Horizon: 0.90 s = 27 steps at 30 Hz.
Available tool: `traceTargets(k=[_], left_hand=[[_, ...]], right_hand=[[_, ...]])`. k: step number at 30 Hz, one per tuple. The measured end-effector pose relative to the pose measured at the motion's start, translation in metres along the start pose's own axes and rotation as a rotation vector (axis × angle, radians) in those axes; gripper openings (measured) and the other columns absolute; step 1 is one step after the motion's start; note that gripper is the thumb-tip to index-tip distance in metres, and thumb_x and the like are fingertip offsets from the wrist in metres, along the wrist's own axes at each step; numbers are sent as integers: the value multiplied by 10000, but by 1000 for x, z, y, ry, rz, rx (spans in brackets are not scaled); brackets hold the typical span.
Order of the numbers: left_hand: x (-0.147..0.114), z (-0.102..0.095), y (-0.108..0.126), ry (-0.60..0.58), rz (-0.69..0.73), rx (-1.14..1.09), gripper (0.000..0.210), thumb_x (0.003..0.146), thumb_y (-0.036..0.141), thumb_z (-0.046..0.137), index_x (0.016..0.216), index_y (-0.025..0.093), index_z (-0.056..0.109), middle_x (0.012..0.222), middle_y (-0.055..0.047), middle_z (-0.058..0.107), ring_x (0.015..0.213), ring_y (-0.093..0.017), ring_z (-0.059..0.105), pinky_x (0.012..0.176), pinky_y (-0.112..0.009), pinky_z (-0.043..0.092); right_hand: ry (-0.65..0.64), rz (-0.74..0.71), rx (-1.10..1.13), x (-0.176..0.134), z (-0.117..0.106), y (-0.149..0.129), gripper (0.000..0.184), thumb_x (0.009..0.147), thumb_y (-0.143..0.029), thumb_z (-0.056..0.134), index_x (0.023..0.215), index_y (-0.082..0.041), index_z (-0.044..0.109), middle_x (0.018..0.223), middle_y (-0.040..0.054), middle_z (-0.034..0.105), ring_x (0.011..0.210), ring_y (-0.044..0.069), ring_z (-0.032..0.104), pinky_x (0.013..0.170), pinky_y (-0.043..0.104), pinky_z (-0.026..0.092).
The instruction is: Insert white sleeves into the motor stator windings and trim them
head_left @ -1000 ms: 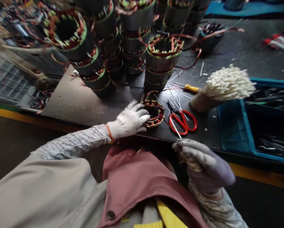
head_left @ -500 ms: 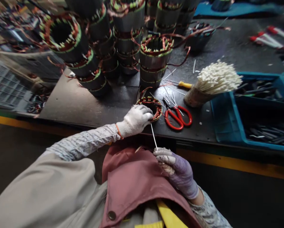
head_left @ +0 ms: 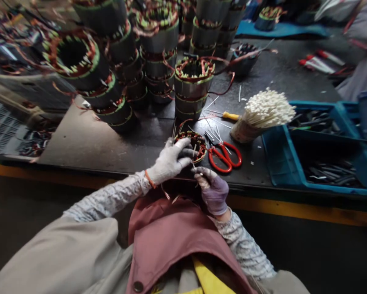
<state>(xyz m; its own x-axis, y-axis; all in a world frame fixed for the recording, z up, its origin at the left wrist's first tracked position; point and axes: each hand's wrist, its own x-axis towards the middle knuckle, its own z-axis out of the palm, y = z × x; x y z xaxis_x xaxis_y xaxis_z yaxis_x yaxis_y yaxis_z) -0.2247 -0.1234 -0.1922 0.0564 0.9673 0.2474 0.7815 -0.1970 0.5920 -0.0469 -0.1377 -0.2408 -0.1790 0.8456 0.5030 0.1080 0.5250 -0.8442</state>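
A motor stator (head_left: 202, 152) with copper windings and green slot liners stands at the table's front edge. My left hand (head_left: 171, 160), in a white glove, lies over its near left side with the fingers spread. Just in front of the stator, my right hand (head_left: 213, 190), in a purple and white glove, pinches a thin white tube (head_left: 193, 163) near the left thumb. The tube's far end seems to reach the windings, though detail is blurred. Red-handled scissors (head_left: 225, 157) lie right of the stator, with several thin white pieces around their blades.
Stacked stators (head_left: 189, 87) rise behind the work spot. To the right are a yellow-handled tool (head_left: 230, 116), a bundle of white tubes (head_left: 267, 108) in a holder, and a blue bin (head_left: 275, 163) of dark pieces. Another person's sleeve (head_left: 359, 34) shows at far right.
My right hand has moved up and forward, close to the stator and my left hand. My left fingers have spread apart. The view has shifted, bringing another person into sight.
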Motion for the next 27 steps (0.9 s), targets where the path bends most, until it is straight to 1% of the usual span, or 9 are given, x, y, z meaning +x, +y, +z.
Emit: traceTargets(k=[2, 5, 7, 9, 12, 14, 18, 21, 27], left_hand=[[-6, 8, -1, 124, 65, -79, 358, 859, 237, 603, 1214, 195, 589, 995, -40, 742, 1006, -179, 676, 1085, -404, 388], [-7, 14, -2, 225, 330, -48, 164, 909, 237, 546, 989, 245, 688, 957, -2, 754, 919, -149, 705, 1147, -466, 262], [-4, 14, -3, 256, 434, -6, 172, 917, 224, 529, 931, 252, 698, 917, 6, 759, 879, -140, 713, 1123, -463, 286], [0, 12, -3, 251, 464, 32, 170, 908, 219, 532, 931, 246, 698, 894, -2, 761, 862, -148, 716, 1086, -464, 328], [2, 11, -4, 208, 469, 53, 181, 906, 225, 522, 934, 249, 699, 915, -11, 760, 891, -161, 713, 1058, -467, 354], [1, 11, -4, 190, 433, 34, 185, 912, 233, 519, 931, 256, 702, 916, -7, 760, 890, -151, 712, 1065, -451, 354], [-1, 11, -3, 173, 295, -16, 168, 908, 268, 552, 989, 247, 698, 942, -15, 757, 883, -141, 708, 1093, -423, 337], [-2, 12, 0, 162, 219, -17, 195, 893, 278, 583, 1056, 240, 682, 1012, -29, 745, 940, -153, 697, 1120, -437, 297], [-2, 16, 3, 237, 241, 46, 163, 906, 278, 563, 943, 287, 722, 894, 7, 753, 942, -163, 687, 1097, -474, 277]], right_hand=[[50, 27, -30, 1, 1, -2, 203, 813, -125, 656, 966, -255, 684, 931, 13, 727, 829, 147, 700, 762, 277, 593], [23, -18, -140, 6, -6, -17, 95, 797, -147, 679, 849, -227, 677, 876, 16, 687, 776, 129, 671, 701, 250, 573], [-39, -54, -225, 16, -9, -25, 57, 797, -159, 680, 815, -213, 671, 816, 12, 669, 731, 117, 655, 674, 231, 556], [-93, -66, -291, 28, -8, -26, 23, 803, -179, 673, 790, -198, 668, 794, 21, 670, 717, 122, 651, 669, 236, 548], [-124, -34, -344, 43, -6, -19, 63, 806, -207, 664, 746, -187, 665, 719, 22, 665, 658, 138, 638, 622, 256, 534], [-123, -13, -311, 44, -9, -17, 72, 806, -202, 661, 736, -189, 656, 696, 14, 658, 639, 137, 633, 604, 255, 529], [-92, -52, -228, 30, -19, -24, 56, 802, -158, 671, 789, -204, 641, 794, 12, 665, 711, 119, 649, 659, 234, 544], [-93, -93, -224, 22, -18, -27, 82, 803, -148, 676, 828, -217, 639, 828, 9, 671, 735, 115, 657, 682, 227, 554], [-74, -100, -226, 24, -7, -15, 74, 813, -154, 664, 839, -217, 638, 834, 15, 682, 753, 126, 662, 703, 243, 559]])
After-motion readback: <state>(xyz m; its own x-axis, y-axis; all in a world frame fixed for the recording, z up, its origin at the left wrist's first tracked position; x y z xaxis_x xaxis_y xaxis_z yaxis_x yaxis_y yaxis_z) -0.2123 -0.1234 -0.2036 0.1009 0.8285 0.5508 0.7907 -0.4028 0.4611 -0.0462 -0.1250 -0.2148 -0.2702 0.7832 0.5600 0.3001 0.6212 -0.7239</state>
